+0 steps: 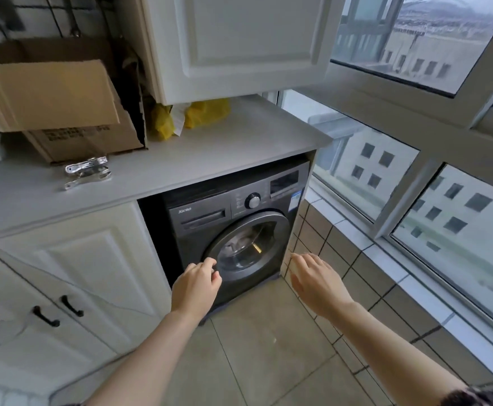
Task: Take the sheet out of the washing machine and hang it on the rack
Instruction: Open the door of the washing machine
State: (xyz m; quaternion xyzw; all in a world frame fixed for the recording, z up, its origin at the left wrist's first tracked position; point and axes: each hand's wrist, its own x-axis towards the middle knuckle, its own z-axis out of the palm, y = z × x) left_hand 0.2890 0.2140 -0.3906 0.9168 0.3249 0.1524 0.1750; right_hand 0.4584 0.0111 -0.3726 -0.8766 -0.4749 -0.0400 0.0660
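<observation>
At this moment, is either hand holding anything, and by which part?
The left hand curls its fingers at the left rim of the dark grey washing machine's round door; a firm grip cannot be confirmed. The right hand holds nothing.

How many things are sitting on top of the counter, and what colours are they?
Brown cardboard boxes: 2, one stacked on the other
Yellow bags: 2, one beside the other
Shiny silver clips: 2, one next to the other
Total: 6 things on the counter
</observation>
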